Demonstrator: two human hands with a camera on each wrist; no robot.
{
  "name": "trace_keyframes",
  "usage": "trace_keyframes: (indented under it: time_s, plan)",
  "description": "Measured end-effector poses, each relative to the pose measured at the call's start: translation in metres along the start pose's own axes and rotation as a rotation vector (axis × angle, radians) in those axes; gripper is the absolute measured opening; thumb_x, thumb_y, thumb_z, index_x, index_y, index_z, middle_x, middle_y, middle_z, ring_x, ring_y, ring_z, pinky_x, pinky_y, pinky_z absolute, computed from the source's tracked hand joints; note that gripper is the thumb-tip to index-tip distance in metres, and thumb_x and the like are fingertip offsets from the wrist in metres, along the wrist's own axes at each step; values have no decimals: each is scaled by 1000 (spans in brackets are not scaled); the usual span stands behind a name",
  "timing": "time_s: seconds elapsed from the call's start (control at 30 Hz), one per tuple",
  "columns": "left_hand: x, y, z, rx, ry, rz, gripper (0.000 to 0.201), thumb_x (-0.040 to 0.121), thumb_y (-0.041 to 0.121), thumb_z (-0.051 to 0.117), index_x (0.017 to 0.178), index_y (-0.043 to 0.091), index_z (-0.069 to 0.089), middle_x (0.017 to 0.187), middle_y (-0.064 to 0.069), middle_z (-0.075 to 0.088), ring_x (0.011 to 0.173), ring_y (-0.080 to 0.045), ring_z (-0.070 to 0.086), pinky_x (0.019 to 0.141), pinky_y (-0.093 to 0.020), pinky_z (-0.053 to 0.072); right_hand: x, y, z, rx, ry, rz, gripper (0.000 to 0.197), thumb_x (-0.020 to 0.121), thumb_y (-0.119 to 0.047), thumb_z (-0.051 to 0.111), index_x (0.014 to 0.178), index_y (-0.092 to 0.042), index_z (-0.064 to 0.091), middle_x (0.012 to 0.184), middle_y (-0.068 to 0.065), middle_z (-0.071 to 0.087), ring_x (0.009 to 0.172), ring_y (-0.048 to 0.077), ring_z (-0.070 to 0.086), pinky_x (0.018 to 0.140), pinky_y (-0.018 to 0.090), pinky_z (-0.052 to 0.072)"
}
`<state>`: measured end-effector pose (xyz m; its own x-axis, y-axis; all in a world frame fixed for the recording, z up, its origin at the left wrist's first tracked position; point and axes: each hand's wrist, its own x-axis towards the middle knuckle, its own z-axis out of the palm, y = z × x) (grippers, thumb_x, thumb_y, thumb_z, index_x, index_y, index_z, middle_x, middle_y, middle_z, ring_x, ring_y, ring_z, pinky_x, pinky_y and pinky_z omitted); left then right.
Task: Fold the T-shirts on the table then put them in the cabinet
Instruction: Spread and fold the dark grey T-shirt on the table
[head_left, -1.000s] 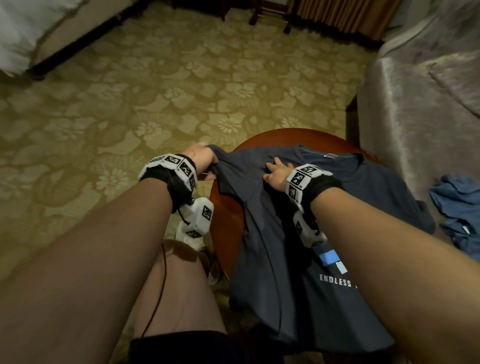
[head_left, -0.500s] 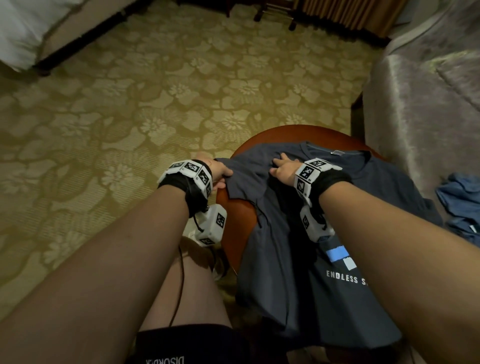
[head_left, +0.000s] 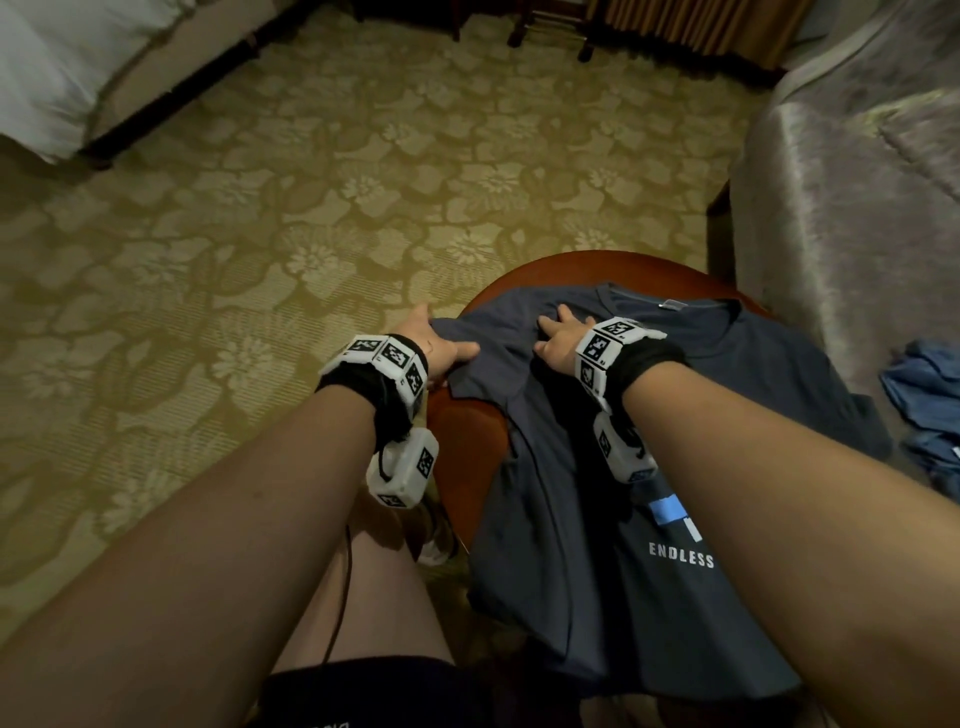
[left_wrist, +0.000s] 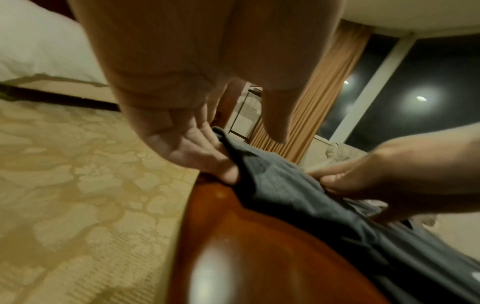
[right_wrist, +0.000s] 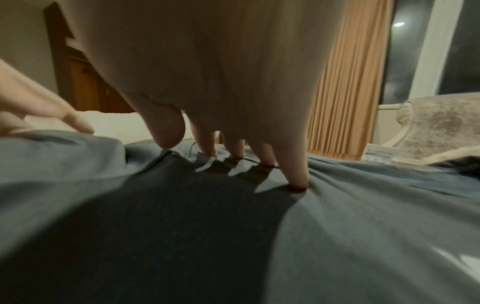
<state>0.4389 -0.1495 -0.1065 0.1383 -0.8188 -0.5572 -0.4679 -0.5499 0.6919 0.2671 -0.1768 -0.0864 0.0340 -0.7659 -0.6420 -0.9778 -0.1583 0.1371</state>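
Observation:
A dark grey T-shirt (head_left: 597, 519) with white "ENDLESS" print lies face up on a round wooden table (head_left: 467, 457), its hem hanging over the near edge. My left hand (head_left: 441, 345) holds the left sleeve (left_wrist: 272, 181) at the table's left rim, fingers (left_wrist: 205, 156) under the cloth edge and thumb lying over it. My right hand (head_left: 558, 338) presses straight, spread fingertips (right_wrist: 296, 174) into the shirt near the left shoulder, just short of the collar. The two hands are about a hand's width apart.
A blue garment (head_left: 924, 405) lies at the right on a grey upholstered seat (head_left: 857, 208) that stands against the table. Patterned carpet (head_left: 260, 234) spreads to the left and beyond. A white bed (head_left: 52, 67) is at the far left. My bare knee (head_left: 374, 597) is under the table's near-left edge.
My left hand has carried the sleeve to the right, from off the table's side onto its rim, closer to the right hand. The right hand stays pressed on the shirt.

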Motion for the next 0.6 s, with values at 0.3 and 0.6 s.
trace_keyframes:
  time_s: [0.3, 0.6]
  plan:
    - [10, -1, -3, 68, 306, 202, 29, 91, 8, 55, 116, 17, 68, 119, -3, 66, 104, -23, 63, 90, -26, 49, 18, 7, -2, 124, 32, 87, 56, 102, -39, 29, 152, -21, 13, 160, 8, 0, 145, 37, 7, 115, 53, 18]
    - [9, 1, 0, 269, 137, 70, 49, 80, 13, 75, 127, 9, 59, 127, -10, 59, 111, -28, 58, 83, -29, 48, 12, -11, -17, 170, 226, -129, 51, 99, -19, 39, 148, -11, 26, 159, 2, 13, 145, 26, 13, 116, 42, 16]
